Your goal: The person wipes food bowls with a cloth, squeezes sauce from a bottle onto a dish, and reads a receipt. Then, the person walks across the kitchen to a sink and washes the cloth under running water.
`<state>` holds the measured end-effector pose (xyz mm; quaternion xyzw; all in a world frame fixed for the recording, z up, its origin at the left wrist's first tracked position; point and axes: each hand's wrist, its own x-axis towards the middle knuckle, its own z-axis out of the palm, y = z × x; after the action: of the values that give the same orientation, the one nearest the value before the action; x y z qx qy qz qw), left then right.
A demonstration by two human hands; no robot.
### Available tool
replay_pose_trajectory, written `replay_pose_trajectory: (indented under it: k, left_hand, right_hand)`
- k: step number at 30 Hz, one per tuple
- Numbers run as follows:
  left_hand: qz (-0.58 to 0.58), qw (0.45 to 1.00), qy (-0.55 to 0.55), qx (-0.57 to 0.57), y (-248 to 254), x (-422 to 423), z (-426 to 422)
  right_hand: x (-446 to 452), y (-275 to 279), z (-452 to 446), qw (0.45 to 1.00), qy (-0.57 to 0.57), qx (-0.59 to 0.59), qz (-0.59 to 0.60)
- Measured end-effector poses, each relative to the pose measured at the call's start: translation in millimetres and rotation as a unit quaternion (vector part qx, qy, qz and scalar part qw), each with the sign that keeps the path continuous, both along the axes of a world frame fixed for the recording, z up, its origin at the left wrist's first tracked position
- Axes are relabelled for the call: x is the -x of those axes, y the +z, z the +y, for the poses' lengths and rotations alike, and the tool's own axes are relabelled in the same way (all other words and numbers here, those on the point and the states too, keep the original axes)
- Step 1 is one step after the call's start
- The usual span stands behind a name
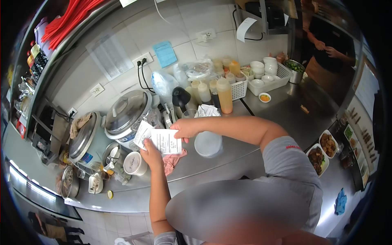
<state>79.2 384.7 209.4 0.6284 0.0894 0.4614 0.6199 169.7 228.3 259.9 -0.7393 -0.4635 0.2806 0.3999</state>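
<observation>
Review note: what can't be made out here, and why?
Print on the white slip: head view, too small.
Its upper right corner: head view, covered by the right hand.
Contents of the larger silver-lidded pot: head view, under its lid.
Red strips: head view, cut by the top edge.

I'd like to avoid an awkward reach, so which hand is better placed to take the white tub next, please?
Probably the left hand: it is just beside the white tub, while the right hand is farther off. Both hold paper slips, so the left would first have to let go.
</observation>
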Motion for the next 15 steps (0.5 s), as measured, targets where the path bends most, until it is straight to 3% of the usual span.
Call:
replay_pose_trajectory:
  k: [1,2,3,4,5,6,7,8,9,10,11,12,15]
  left_hand:
    - [0.018,1.000,-0.003,0.019,2,1,-1]
    - [0.036,0.999,-0.009,0.037,2,5,2]
    - [0.053,0.997,-0.020,0.055,2,7,3]
    - [0.044,0.997,0.009,0.063,2,9,1]
    - [0.034,0.996,0.037,0.072,0,11,-1]
    - [0.046,0.996,0.046,0.069,-8,14,5]
    - [0.058,0.994,0.056,0.067,-18,20,11]
    - [0.070,0.992,0.078,0.071,-25,26,13]
    - [0.082,0.988,0.102,0.077,-32,33,15]
    - [0.091,0.987,0.104,0.079,-39,41,19]
    - [0.100,0.986,0.107,0.081,-47,50,22]
    - [0.111,0.981,0.124,0.096,-51,59,21]
    - [0.118,0.972,0.175,0.101,-56,86,21]
  right_hand:
    - [-9,4,-4,0.999,-0.007,0.003,-0.054]
    - [-35,3,-6,0.966,-0.050,-0.024,-0.253]
    - [-69,7,-11,0.891,-0.096,-0.049,-0.441]
    - [-106,29,-22,0.929,-0.207,-0.071,-0.299]
    - [-113,76,-61,0.867,-0.239,-0.159,-0.408]
    - [-162,103,-85,0.816,-0.294,-0.257,-0.426]
    - [-157,158,-134,0.863,-0.320,-0.228,-0.318]
    - [-201,178,-165,0.746,-0.394,-0.412,-0.344]
    - [-185,211,-205,0.733,-0.425,-0.441,-0.295]
    - [-251,230,-242,0.546,-0.453,-0.507,-0.489]
    - [-212,244,-260,0.618,-0.416,-0.624,-0.237]
    - [-219,253,-278,0.592,-0.444,-0.633,-0.225]
    - [-248,267,-320,0.592,-0.493,-0.601,-0.212]
